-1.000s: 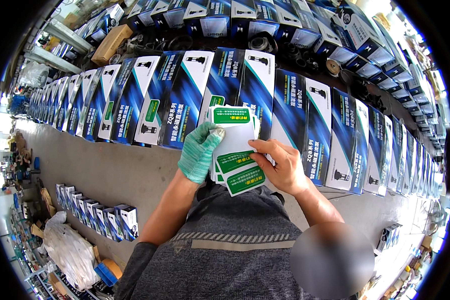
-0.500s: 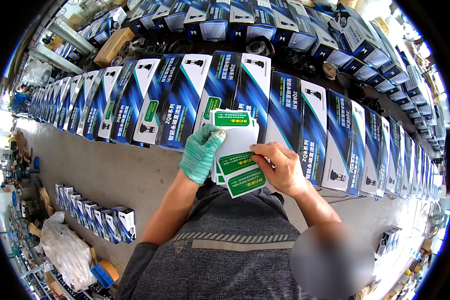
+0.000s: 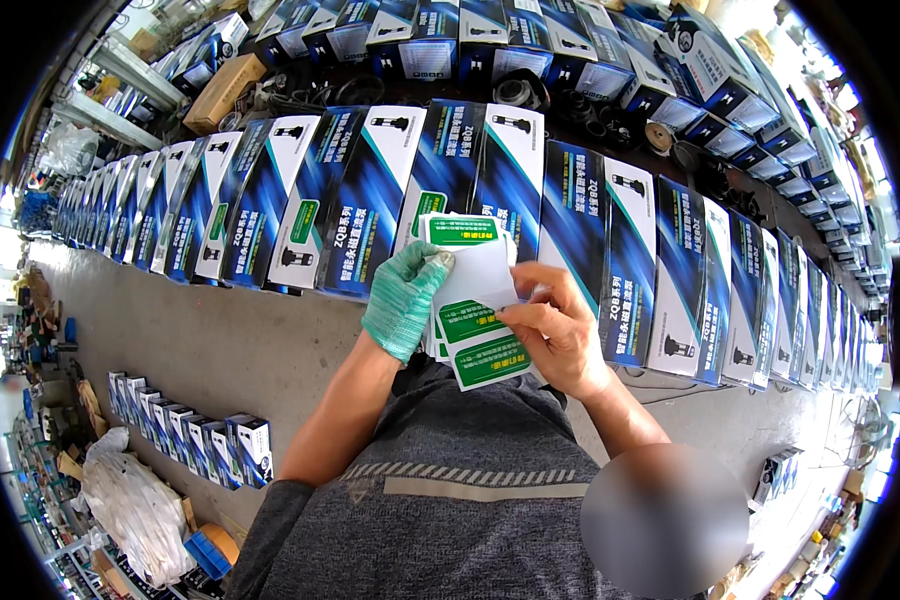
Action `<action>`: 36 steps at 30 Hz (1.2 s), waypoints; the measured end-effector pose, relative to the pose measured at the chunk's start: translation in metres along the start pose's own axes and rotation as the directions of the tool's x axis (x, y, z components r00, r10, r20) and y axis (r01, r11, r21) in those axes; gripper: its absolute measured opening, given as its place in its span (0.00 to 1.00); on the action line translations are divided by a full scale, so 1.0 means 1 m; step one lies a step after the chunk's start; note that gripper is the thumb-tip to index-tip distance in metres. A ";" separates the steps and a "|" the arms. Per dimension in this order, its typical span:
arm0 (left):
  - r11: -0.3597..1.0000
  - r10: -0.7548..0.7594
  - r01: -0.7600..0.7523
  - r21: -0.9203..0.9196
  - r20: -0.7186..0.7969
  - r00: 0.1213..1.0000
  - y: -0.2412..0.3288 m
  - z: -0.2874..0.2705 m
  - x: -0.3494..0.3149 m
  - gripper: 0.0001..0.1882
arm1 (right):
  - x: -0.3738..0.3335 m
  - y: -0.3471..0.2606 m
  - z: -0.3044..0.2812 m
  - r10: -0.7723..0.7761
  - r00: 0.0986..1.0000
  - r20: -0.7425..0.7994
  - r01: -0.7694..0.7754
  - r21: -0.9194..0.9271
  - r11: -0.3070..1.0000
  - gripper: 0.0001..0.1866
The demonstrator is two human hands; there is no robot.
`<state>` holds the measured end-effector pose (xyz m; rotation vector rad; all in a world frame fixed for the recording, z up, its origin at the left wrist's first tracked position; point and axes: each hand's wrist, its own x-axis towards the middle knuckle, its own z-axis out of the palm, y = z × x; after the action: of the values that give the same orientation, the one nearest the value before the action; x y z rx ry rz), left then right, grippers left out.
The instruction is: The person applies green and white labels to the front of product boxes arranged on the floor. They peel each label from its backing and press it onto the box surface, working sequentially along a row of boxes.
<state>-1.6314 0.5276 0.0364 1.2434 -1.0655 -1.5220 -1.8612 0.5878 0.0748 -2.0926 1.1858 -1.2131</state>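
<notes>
My left hand (image 3: 408, 300), in a pale green knit glove, is closed on a stack of green-and-white sticker sheets (image 3: 490, 362), its thumb pressing the top near a folded-over blank white part (image 3: 478, 278). My bare right hand (image 3: 560, 330) is at the right edge of this stack, with thumb and forefinger bent around the sheet's edge; what exactly lies between the fingertips is partly hidden. Just beyond the hands stands a long row of blue-and-white cartons (image 3: 375, 200). A few of them carry a similar green label (image 3: 304, 221).
More cartons (image 3: 415, 40) stand in a far row and are stacked at the right (image 3: 720, 70). Black round parts (image 3: 520, 92) lie between the rows. Small boxes (image 3: 190, 430) line the floor at left, near a plastic-wrapped bundle (image 3: 135, 500) and a blue bin (image 3: 208, 552).
My right thumb and forefinger have shifted slightly, the forefinger lifting up and away from the thumb along the sheet's edge. My left hand keeps its hold, nearly unmoved.
</notes>
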 end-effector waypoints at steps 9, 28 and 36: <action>0.972 0.075 -0.059 0.226 -0.060 0.995 -0.038 -0.030 0.006 0.06 | 0.019 -0.029 -0.012 -0.224 0.975 -0.004 0.212 0.344 0.915 0.14; 0.998 0.054 -0.049 0.025 -0.347 0.936 -0.054 -0.090 -0.036 0.09 | 0.041 0.157 -0.068 0.390 0.682 0.619 -0.442 -0.077 0.894 0.08; 0.998 0.061 -0.051 0.039 -0.335 0.940 -0.049 -0.090 -0.035 0.09 | 0.022 0.137 -0.059 0.315 0.795 0.518 -0.122 -0.372 0.920 0.16</action>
<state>-1.5437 0.5662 -0.0147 1.4206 -0.8914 -1.1990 -1.9685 0.4980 0.0177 -2.2261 1.3360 -0.2407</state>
